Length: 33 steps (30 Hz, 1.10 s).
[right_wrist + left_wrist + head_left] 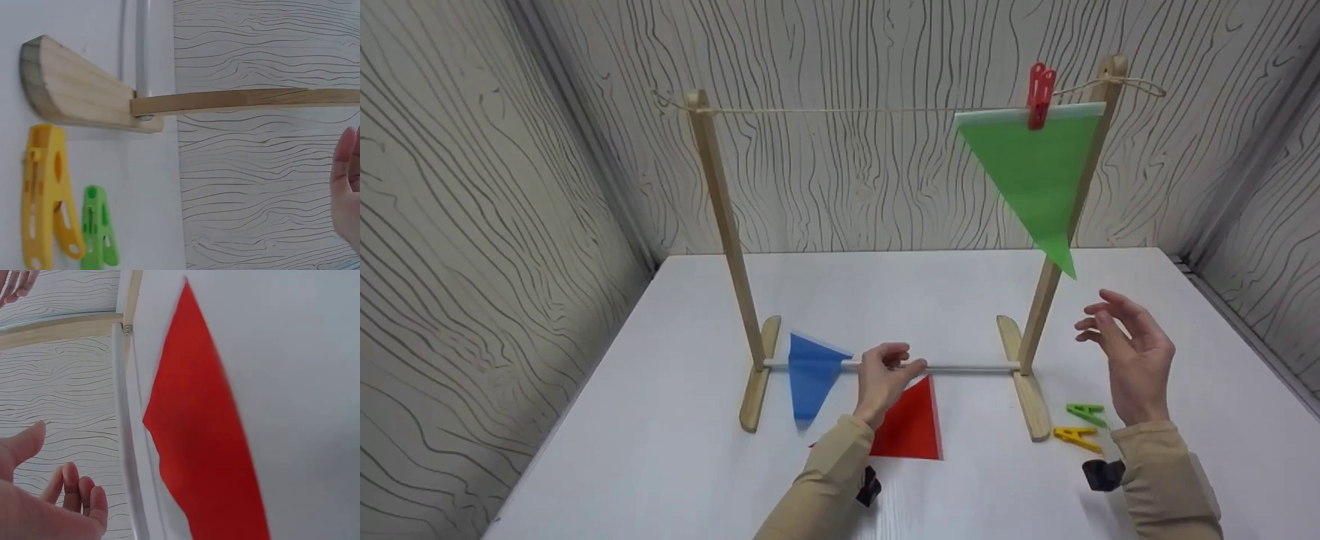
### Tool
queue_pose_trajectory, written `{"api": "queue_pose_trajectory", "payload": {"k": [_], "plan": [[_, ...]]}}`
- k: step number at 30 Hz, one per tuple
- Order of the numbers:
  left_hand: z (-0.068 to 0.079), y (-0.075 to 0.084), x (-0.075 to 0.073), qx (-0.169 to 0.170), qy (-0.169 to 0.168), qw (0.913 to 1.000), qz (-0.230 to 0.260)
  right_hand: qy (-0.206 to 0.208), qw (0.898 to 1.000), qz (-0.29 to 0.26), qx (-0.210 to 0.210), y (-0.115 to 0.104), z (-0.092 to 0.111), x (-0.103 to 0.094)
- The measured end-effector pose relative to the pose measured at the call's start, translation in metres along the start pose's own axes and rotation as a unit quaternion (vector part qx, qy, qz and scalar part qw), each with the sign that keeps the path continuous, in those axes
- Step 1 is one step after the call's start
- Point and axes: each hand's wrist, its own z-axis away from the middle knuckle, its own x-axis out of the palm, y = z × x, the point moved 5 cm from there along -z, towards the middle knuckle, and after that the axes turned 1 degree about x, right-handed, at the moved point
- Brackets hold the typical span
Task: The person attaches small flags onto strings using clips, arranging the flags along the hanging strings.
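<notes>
My left hand (885, 381) hovers over the red triangular flag (911, 424), which lies on the table. Its fingers are loosely bent with a gap to the thumb, and nothing is between them; the left wrist view shows that hand (50, 495) beside the flag. My right hand (1140, 360) is raised right of the stand, fingers relaxed and holding nothing. Below it lie a green clothespin (1085, 412) and a yellow clothespin (1078, 437). A green triangular flag (1035, 165) hangs from the string (825, 111), held by a red clothespin (1039, 97).
A blue triangular flag (812, 379) lies across the left part of the white crossbar (971, 367). Two wooden posts, a left post (724, 217) and a right post (1042, 300), carry the string. Wood-grain panels (825, 180) enclose the white table (660, 450) at the back and sides.
</notes>
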Motion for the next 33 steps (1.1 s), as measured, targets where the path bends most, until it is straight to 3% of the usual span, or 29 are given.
{"api": "queue_pose_trajectory", "payload": {"k": [3, 10, 14, 19, 26, 33], "plan": [[0.005, -0.008, 0.003, -0.024, -0.014, 0.9995, -0.014, -0.014, 0.999, 0.022, 0.031, 0.01, 0.005, -0.01], [0.014, -0.016, 0.007, -0.044, -0.034, 0.9954, -0.078, -0.066, 0.99, 0.039, 0.117, 0.035, 0.016, -0.035], [0.016, -0.021, 0.007, -0.063, -0.023, 0.9941, -0.086, -0.07, 0.984, 0.026, 0.164, 0.046, 0.024, -0.05], [0.014, -0.021, 0.01, -0.059, -0.023, 0.9914, -0.115, -0.06, 0.975, 0.021, 0.212, 0.055, 0.028, -0.067], [0.011, -0.022, 0.013, -0.069, -0.031, 0.9844, -0.159, -0.034, 0.952, 0.048, 0.299, 0.066, 0.031, -0.087], [0.01, -0.021, 0.015, -0.077, -0.03, 0.9811, -0.175, -0.052, 0.927, 0.099, 0.359, 0.075, 0.033, -0.1]]}}
